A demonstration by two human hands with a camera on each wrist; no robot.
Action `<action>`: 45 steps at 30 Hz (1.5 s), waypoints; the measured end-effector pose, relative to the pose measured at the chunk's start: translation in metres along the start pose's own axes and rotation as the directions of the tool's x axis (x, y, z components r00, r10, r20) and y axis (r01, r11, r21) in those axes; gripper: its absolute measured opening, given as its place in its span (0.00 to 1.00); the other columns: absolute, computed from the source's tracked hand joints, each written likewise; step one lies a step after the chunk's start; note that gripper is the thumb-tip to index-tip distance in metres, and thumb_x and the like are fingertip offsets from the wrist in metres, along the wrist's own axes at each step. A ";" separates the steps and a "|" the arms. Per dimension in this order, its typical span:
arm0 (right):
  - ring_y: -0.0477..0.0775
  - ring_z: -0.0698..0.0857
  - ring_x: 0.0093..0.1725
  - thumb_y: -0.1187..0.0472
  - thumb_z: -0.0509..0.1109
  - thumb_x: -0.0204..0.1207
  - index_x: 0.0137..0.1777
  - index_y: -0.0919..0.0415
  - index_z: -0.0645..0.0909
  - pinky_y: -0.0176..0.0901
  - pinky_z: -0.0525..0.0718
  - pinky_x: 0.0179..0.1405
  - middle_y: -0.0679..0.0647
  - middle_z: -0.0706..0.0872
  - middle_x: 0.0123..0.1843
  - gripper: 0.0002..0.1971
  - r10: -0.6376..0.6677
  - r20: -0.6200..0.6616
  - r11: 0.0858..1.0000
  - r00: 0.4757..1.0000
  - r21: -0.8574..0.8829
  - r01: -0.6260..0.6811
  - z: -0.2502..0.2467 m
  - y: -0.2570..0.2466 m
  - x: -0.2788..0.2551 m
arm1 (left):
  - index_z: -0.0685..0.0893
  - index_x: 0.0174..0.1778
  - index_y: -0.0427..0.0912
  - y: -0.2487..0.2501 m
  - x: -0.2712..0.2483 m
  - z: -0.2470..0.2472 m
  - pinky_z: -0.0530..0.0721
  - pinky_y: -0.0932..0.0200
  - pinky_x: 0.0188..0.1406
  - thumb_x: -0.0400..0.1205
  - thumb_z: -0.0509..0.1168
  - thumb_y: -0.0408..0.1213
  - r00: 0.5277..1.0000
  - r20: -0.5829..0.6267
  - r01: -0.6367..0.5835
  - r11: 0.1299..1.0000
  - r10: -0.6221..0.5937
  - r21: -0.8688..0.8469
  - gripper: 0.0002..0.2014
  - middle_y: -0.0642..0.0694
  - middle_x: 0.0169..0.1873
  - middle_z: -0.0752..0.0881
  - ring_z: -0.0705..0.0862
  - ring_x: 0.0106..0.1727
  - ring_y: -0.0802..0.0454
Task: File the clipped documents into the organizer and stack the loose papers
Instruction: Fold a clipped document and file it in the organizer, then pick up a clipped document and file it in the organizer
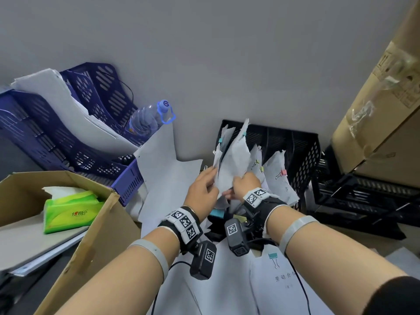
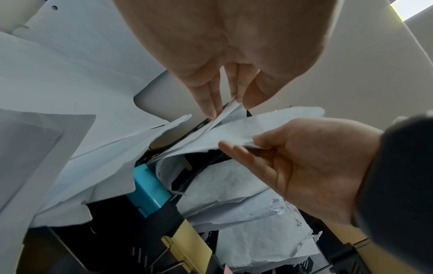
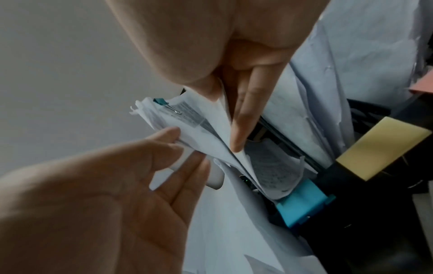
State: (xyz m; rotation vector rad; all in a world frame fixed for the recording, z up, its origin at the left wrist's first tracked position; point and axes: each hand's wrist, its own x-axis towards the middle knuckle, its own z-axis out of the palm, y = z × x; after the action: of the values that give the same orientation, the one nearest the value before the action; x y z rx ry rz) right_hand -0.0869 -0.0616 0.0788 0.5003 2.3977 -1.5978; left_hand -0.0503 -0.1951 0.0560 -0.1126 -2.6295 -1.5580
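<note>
Your counter (image 1: pixel 368 241) carries loose papers (image 1: pixel 218 280), a clipped document (image 1: pixel 276 279), the black organizer (image 1: pixel 304 155), blue trays (image 1: pixel 45 137), a water bottle (image 1: pixel 147 119) and an open cardboard box (image 1: pixel 95 226).

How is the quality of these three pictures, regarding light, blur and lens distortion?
Head view: even, soft light, strong wide-angle bending at the tall brown cardboard box; the black mesh file organizer is fairly sharp. Left wrist view: brighter, the left hand is close and soft. Right wrist view: dimmest and bluish, the right hand is blurred.
</note>
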 end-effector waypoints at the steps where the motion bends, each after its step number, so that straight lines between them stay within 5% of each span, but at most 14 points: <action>1: 0.69 0.92 0.41 0.65 0.55 0.83 0.44 0.67 0.70 0.63 0.90 0.46 0.68 0.87 0.34 0.08 0.023 -0.021 0.997 1.000 0.077 -0.021 0.003 0.001 -0.002 | 0.76 0.78 0.45 -0.002 0.000 0.000 0.67 0.52 0.83 0.79 0.58 0.25 1.000 0.003 0.004 1.000 -0.004 -0.001 0.30 0.51 0.79 0.73 0.69 0.81 0.54; 9: 0.70 0.91 0.46 0.70 0.55 0.81 0.56 0.75 0.74 0.65 0.89 0.52 0.73 0.87 0.47 0.10 0.056 0.062 0.903 0.996 0.423 -0.077 0.010 0.002 -0.003 | 0.73 0.80 0.46 0.002 -0.005 -0.001 0.66 0.55 0.83 0.81 0.62 0.27 1.000 0.008 0.026 0.998 -0.026 -0.052 0.29 0.52 0.81 0.70 0.67 0.82 0.57; 12: 0.63 0.91 0.44 0.68 0.58 0.80 0.59 0.74 0.78 0.51 0.92 0.45 0.69 0.89 0.48 0.13 0.032 0.104 0.990 0.994 0.134 -0.046 0.008 0.006 -0.003 | 0.72 0.80 0.47 0.004 -0.007 0.000 0.66 0.62 0.81 0.80 0.62 0.27 1.000 0.005 0.030 0.999 -0.030 -0.040 0.30 0.56 0.80 0.69 0.67 0.81 0.59; 15: 0.63 0.88 0.56 0.64 0.61 0.80 0.62 0.71 0.81 0.54 0.88 0.58 0.65 0.87 0.57 0.16 0.038 0.218 0.951 0.975 -0.306 0.031 0.007 0.022 -0.009 | 0.72 0.81 0.46 0.004 -0.011 0.005 0.65 0.61 0.82 0.81 0.62 0.28 0.998 0.038 0.052 0.999 -0.052 -0.013 0.30 0.55 0.81 0.68 0.66 0.82 0.58; 18: 0.60 0.88 0.50 0.64 0.61 0.81 0.62 0.65 0.81 0.52 0.90 0.50 0.64 0.86 0.52 0.13 0.091 0.362 0.964 0.928 -0.266 0.009 0.008 0.042 -0.018 | 0.76 0.78 0.44 0.000 -0.018 0.014 0.66 0.73 0.76 0.81 0.64 0.29 0.998 0.029 0.059 0.998 -0.059 0.008 0.26 0.55 0.75 0.73 0.71 0.76 0.60; 23: 0.55 0.86 0.36 0.64 0.59 0.82 0.51 0.59 0.81 0.40 0.83 0.32 0.59 0.87 0.43 0.08 0.155 0.413 0.971 0.898 -0.230 -0.062 -0.025 0.090 -0.034 | 0.87 0.46 0.50 -0.009 -0.035 0.045 0.83 0.63 0.48 0.79 0.67 0.35 0.982 0.009 0.186 0.982 -0.186 -0.040 0.06 0.49 0.46 0.86 0.86 0.45 0.57; 25: 0.53 0.86 0.32 0.64 0.59 0.82 0.48 0.59 0.81 0.38 0.80 0.29 0.57 0.86 0.40 0.08 0.214 0.389 0.963 0.896 -0.239 -0.126 -0.049 0.120 -0.037 | 0.84 0.38 0.47 -0.010 -0.048 0.065 0.87 0.53 0.40 0.79 0.67 0.38 0.936 0.142 0.331 0.943 -0.322 -0.040 0.05 0.47 0.36 0.88 0.88 0.37 0.51; 28: 0.51 0.84 0.29 0.65 0.59 0.82 0.43 0.61 0.80 0.44 0.78 0.30 0.59 0.84 0.40 0.10 0.333 0.270 0.923 0.903 -0.290 -0.254 -0.094 0.174 -0.041 | 0.80 0.38 0.41 -0.016 -0.076 0.102 0.89 0.51 0.41 0.83 0.66 0.38 0.740 0.387 0.552 0.825 -0.550 0.118 0.08 0.41 0.37 0.88 0.89 0.35 0.47; 30: 0.54 0.84 0.39 0.63 0.60 0.80 0.46 0.61 0.78 0.45 0.78 0.44 0.61 0.84 0.49 0.06 0.373 0.118 0.844 0.920 -0.455 -0.284 -0.126 0.210 -0.046 | 0.76 0.38 0.42 -0.023 -0.096 0.126 0.88 0.50 0.43 0.82 0.68 0.39 0.624 0.453 0.600 0.762 -0.636 0.243 0.10 0.38 0.40 0.86 0.88 0.36 0.44; 34: 0.65 0.80 0.62 0.55 0.65 0.70 0.66 0.58 0.68 0.54 0.82 0.62 0.61 0.76 0.65 0.24 0.460 -0.068 0.665 0.885 -0.635 -0.394 -0.169 0.271 -0.064 | 0.73 0.49 0.43 -0.034 -0.129 0.162 0.88 0.50 0.44 0.76 0.75 0.42 0.552 0.434 0.644 0.695 -0.712 0.320 0.17 0.39 0.45 0.84 0.86 0.40 0.42; 37: 0.64 0.82 0.62 0.57 0.68 0.71 0.70 0.58 0.68 0.49 0.82 0.60 0.60 0.79 0.66 0.27 0.411 0.017 0.726 0.911 -0.611 -0.316 -0.179 0.293 -0.075 | 0.77 0.51 0.41 -0.042 -0.143 0.180 0.90 0.47 0.54 0.69 0.76 0.42 0.604 0.336 0.655 0.690 -0.723 0.308 0.20 0.40 0.47 0.86 0.89 0.47 0.40; 40: 0.60 0.85 0.60 0.59 0.68 0.73 0.63 0.51 0.75 0.42 0.81 0.58 0.54 0.82 0.67 0.18 0.336 0.060 0.809 0.940 -0.529 -0.256 -0.183 0.304 -0.080 | 0.77 0.40 0.42 -0.037 -0.153 0.182 0.81 0.57 0.46 0.76 0.71 0.39 0.692 0.241 0.593 0.726 -0.681 0.348 0.08 0.44 0.40 0.82 0.84 0.46 0.43; 42: 0.57 0.88 0.46 0.60 0.69 0.72 0.55 0.49 0.78 0.40 0.85 0.45 0.51 0.86 0.57 0.12 0.316 0.097 0.855 0.944 -0.461 -0.239 -0.184 0.301 -0.082 | 0.77 0.37 0.42 -0.031 -0.159 0.180 0.78 0.57 0.42 0.78 0.68 0.36 0.719 0.229 0.596 0.751 -0.657 0.283 0.07 0.43 0.38 0.83 0.81 0.42 0.44; 45: 0.49 0.82 0.34 0.63 0.70 0.73 0.48 0.55 0.83 0.29 0.76 0.28 0.50 0.83 0.43 0.05 0.243 0.172 0.879 0.955 -0.456 -0.141 -0.185 0.290 -0.085 | 0.84 0.49 0.38 -0.020 -0.163 0.171 0.84 0.53 0.49 0.79 0.67 0.34 0.747 0.217 0.596 0.778 -0.628 0.200 0.06 0.40 0.46 0.89 0.87 0.48 0.41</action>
State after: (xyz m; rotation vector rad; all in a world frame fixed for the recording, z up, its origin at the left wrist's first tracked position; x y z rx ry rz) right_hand 0.1071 0.1978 -0.0653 0.4256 2.3430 -0.9284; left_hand 0.1040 -0.0577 -0.0612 0.6747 -3.1818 -1.6207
